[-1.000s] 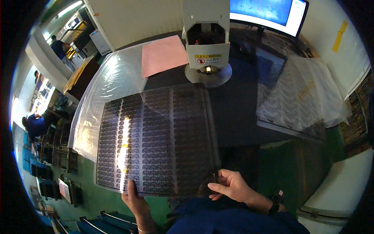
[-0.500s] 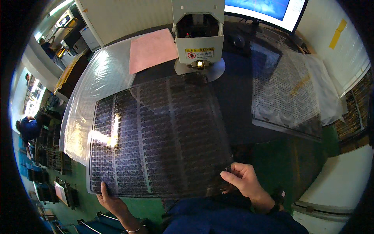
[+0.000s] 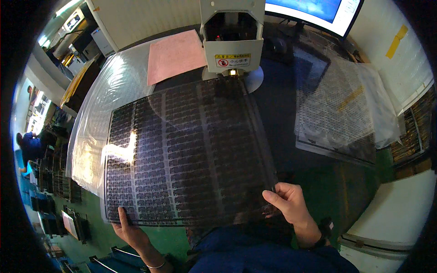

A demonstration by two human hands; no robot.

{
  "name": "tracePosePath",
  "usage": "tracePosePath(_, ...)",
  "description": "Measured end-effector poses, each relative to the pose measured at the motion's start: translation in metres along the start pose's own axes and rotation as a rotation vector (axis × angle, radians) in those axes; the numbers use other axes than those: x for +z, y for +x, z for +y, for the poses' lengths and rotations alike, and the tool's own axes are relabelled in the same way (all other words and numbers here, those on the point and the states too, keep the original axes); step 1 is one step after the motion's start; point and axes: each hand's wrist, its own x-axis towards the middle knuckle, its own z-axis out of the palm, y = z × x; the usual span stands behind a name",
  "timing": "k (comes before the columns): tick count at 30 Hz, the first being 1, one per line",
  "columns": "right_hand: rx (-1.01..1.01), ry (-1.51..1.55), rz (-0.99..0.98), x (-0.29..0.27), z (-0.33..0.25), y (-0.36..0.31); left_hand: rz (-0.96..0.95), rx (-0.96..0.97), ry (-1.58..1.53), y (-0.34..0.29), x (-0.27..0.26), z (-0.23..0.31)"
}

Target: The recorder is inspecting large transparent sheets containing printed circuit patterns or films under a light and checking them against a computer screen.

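A large dark film sheet, see-through in places and printed with rows of a small repeated pattern, stretches between my two hands. My left hand grips its near left corner, thumb on top and the other fingers hidden beneath. At the near right corner, my right hand pinches the edge between thumb and fingers. The sheet's far right corner lies just under the head of a grey-white machine, where a small lamp glows. Bright reflections cross the left part of the sheet.
Left of the machine lie a pink sheet and clear plastic film on the dark table. Another patterned sheet with clear plastic rests at the right. A monitor stands behind. Racks and a person are far left.
The film sheet has shifted slightly away from me, its far right corner now closer under the machine head. Both hands keep their grip, the right one a little farther right and forward.
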Motion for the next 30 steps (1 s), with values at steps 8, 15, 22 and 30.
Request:
tracePosePath(8, -0.01, -0.021, 0.06, -0.002, 0.003, 0.003, 0.045, -0.038, -0.015, -0.002, 0.014, 0.007)
tracePosePath(15, 0.013, -0.022, 0.074, -0.004, -0.001, 0.003, 0.024, -0.02, -0.006, -0.004, 0.02, 0.012)
tracePosePath(22, -0.004, -0.049, 0.07, -0.008, 0.003, 0.007, 0.018, -0.014, 0.004, -0.002, 0.019, 0.008)
tracePosePath(30, 0.016, -0.003, 0.078, -0.003, -0.006, 0.008, -0.003, -0.028, -0.029, -0.001, 0.021, 0.008)
